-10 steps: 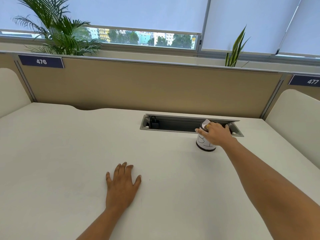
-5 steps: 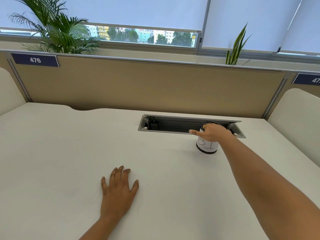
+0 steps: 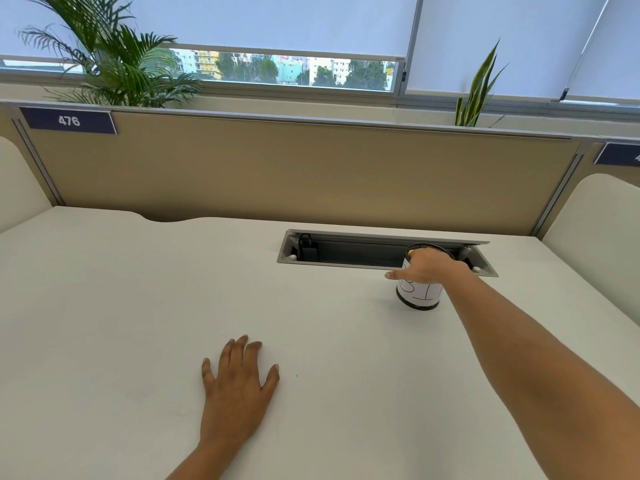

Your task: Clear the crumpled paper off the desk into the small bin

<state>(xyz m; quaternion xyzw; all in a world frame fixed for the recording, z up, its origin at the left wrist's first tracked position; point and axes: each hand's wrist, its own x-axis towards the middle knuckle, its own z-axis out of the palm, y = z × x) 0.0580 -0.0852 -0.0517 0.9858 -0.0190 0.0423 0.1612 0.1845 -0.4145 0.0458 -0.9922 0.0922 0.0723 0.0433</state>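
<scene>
The small bin [image 3: 419, 295] is a black mesh cup wrapped in a white label with handwritten letters. It stands upright on the white desk [image 3: 138, 306], just in front of the cable trough. My right hand [image 3: 428, 266] lies palm down over its mouth, thumb stretched out to the left and fingers dipped past the rim. No crumpled paper shows in that hand or anywhere on the desk, and the bin's inside is hidden. My left hand [image 3: 236, 386] rests flat on the desk nearer to me, fingers spread, holding nothing.
A recessed grey cable trough [image 3: 346, 253] with a black adapter [image 3: 306, 245] runs behind the bin. A tan partition [image 3: 277, 174] closes off the back of the desk, with white side panels at both ends. Plants stand on the window ledge beyond.
One second ago a white scrap of paper showed in my right hand over the bin. It is gone from view and the thumb has spread out. The left hand stayed flat.
</scene>
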